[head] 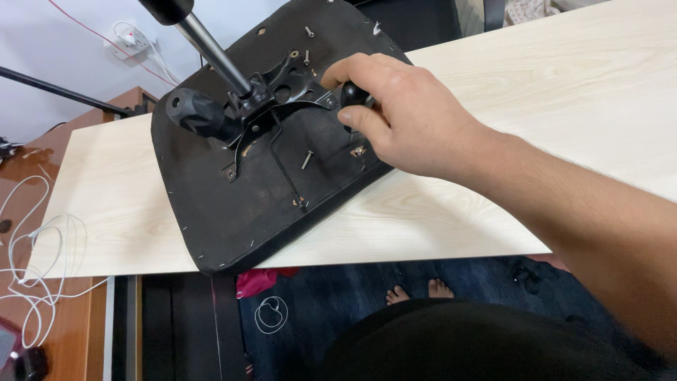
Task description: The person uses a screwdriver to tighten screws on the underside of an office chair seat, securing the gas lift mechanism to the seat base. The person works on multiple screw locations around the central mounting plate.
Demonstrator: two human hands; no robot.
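Note:
A black chair seat [233,204] lies upside down on a light wooden table [550,106], one corner overhanging the near edge. Its black metal mechanism plate [282,88] carries a chrome gas cylinder [211,49] rising to the upper left and a large black knob [197,113]. My right hand [402,116] reaches in from the right, fingers closed around a small black handle [350,95] at the plate's right side. A loose screw [307,159] lies on the seat underside just left of my hand. My left hand is not in view.
More screws [308,32] rest near the seat's far edge. A brown desk [63,324] at the left holds tangled white cables [35,261]. A wall socket [130,39] sits upper left. My bare feet [419,291] stand on dark floor below the table.

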